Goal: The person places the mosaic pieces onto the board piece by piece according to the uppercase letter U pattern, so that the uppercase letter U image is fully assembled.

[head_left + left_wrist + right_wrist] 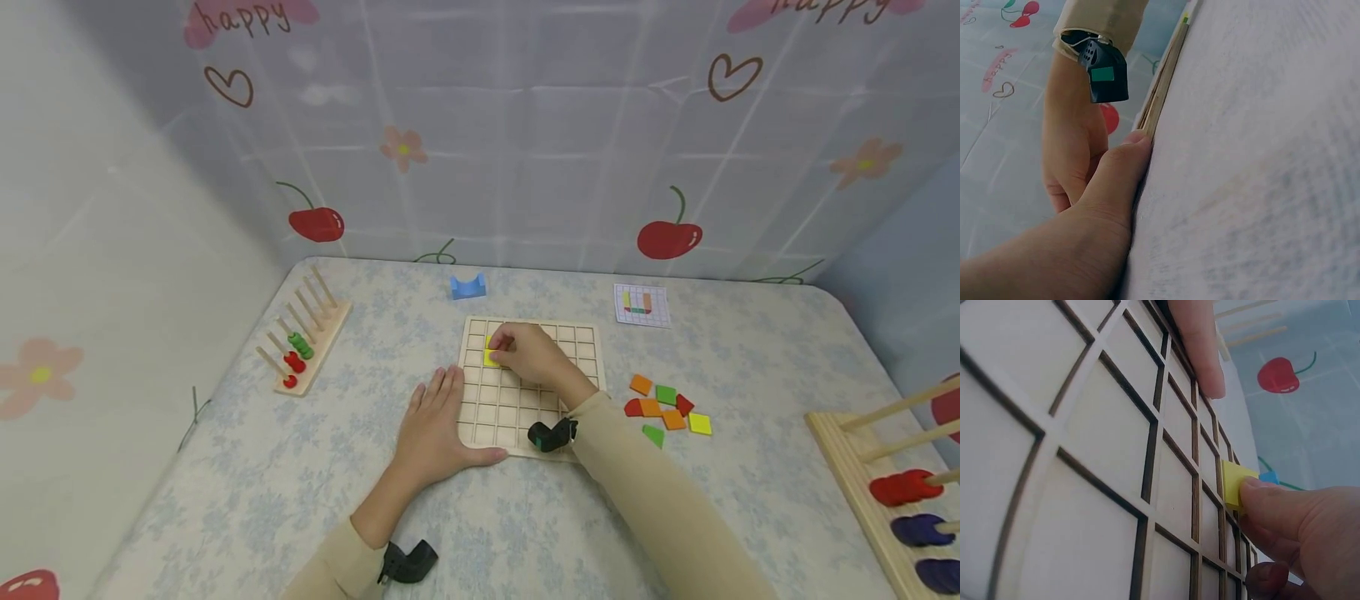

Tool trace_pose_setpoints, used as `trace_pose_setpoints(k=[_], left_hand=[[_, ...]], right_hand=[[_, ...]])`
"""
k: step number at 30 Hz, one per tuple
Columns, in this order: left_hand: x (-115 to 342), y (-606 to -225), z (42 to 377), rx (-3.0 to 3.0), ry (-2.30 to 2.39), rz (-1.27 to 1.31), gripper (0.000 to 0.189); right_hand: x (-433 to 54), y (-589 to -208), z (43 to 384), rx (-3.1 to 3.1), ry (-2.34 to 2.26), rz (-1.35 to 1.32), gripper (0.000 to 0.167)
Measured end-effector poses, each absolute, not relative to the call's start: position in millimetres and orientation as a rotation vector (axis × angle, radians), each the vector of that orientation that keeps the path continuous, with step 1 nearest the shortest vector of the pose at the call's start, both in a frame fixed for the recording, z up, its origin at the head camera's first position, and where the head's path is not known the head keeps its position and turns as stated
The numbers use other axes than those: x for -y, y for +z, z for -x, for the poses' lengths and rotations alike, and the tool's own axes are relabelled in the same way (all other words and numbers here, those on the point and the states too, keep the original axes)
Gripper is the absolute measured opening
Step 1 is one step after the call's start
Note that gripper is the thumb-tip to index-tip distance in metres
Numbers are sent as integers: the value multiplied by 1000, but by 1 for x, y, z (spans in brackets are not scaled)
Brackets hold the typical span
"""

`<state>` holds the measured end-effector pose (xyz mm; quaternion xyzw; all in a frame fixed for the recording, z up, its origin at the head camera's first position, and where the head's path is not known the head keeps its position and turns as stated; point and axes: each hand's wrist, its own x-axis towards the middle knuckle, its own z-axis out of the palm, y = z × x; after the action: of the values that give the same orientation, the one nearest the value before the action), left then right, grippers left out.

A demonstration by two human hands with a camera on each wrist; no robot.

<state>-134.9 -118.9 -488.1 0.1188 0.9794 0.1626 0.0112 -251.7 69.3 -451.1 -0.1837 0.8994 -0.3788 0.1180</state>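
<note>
Wooden grid bd. (487, 417): yellow tile (1232, 484) at cells (1175, 485), pinched in R hand grip (529, 353); L hand (435, 433) straight-fingered, touching bd. edge.

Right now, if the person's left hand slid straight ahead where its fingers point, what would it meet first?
Most likely the square, pale wooden grid board, whose edge the left hand lies against; should it skim past, the small blue block with a scooped top stands roughly ahead. Exact clearance is unclear.
</note>
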Motion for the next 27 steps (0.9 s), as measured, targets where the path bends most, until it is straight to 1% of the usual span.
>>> trace_pose_setpoints(k=[14, 23, 27], left_hand=[[119, -488, 134, -3074, 515, -382, 140], [118, -489, 136, -3065, 506, -375, 141], [118, -489, 135, -3068, 507, -372, 141]], right_hand=[[-70, -446, 251, -2662, -1001, 536, 4], [-72, -448, 251, -2665, -961, 537, 4], [-74, -447, 250, -2676, -937, 565, 11]])
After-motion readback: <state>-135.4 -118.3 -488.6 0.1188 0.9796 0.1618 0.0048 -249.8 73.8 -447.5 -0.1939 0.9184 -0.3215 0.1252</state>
